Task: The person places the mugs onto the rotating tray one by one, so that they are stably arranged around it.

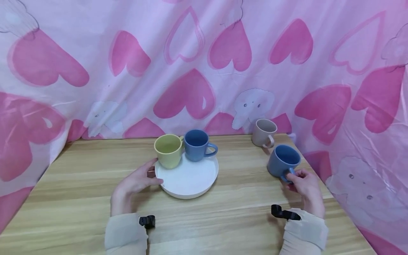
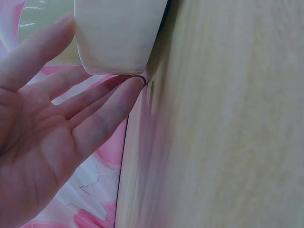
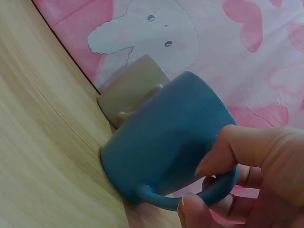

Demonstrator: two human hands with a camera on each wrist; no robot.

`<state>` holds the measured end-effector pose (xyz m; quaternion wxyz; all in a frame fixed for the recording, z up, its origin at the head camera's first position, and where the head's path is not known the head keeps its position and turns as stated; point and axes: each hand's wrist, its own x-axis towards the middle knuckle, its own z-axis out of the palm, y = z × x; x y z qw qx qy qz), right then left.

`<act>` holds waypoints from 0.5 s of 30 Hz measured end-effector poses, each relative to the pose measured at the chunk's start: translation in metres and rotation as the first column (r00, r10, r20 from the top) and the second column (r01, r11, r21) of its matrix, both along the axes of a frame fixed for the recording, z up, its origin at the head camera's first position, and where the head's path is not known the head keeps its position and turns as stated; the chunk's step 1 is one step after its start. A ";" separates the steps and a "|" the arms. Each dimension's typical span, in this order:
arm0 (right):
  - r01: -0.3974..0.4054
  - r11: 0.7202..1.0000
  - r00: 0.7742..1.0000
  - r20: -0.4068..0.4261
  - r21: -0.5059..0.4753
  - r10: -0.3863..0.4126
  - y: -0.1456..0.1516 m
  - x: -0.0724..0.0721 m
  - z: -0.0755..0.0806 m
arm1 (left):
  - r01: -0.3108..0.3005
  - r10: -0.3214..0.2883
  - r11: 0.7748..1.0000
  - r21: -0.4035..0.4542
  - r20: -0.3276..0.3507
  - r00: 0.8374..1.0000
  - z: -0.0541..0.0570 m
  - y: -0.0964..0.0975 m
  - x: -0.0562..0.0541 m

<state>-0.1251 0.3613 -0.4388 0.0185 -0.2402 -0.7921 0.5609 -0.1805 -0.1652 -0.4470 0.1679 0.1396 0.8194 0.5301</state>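
My right hand (image 1: 307, 186) pinches the handle of a blue mug (image 1: 276, 164) at the right side of the table. In the right wrist view the mug (image 3: 166, 137) leans, with thumb and fingers at its handle. At the left edge of a round white plate (image 1: 189, 180) is my left hand (image 1: 137, 181), its fingers extended and spread along the rim. The left wrist view shows fingertips against the plate's outer wall (image 2: 116, 40). Toward the back of the plate, a yellow-green mug (image 1: 169, 158) and a second blue mug (image 1: 195, 152) stand upright side by side.
A taupe mug (image 1: 261, 135) stands behind the right-hand blue mug, near the table's back right corner. Pink heart-print cloth (image 1: 188, 95) hangs along the back and sides of the wooden table (image 1: 236, 226).
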 end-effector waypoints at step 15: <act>0.171 0.985 0.982 -0.079 0.028 -0.169 -0.014 -0.004 -0.004 | -0.013 0.009 0.998 -0.066 -0.053 0.999 0.003 -0.005 0.006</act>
